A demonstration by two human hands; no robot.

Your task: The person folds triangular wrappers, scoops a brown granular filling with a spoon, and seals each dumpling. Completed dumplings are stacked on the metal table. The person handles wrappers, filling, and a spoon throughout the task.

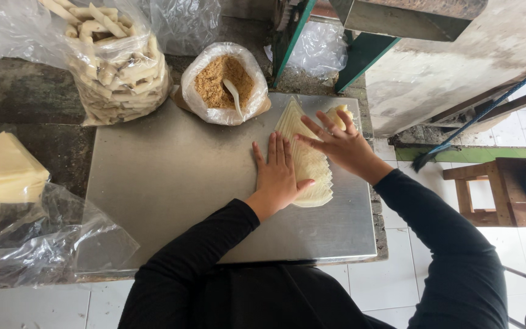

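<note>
Pressing flat, left hand [277, 172] pins a fanned stack of pale wrappers [307, 159] near the metal surface's [171, 176] right edge; right hand [339, 143], fingers spread, steadies it; neither grip clenched; filling bag [223, 82] at far edge.

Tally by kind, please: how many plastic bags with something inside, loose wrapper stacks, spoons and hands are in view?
Filled plastic bags: 3, rolled pastries, brown filling, wrappers
Fanned wrapper stack: 1
Spoon: 1
Hands: 2, left hand, right hand
Total: 7
</note>
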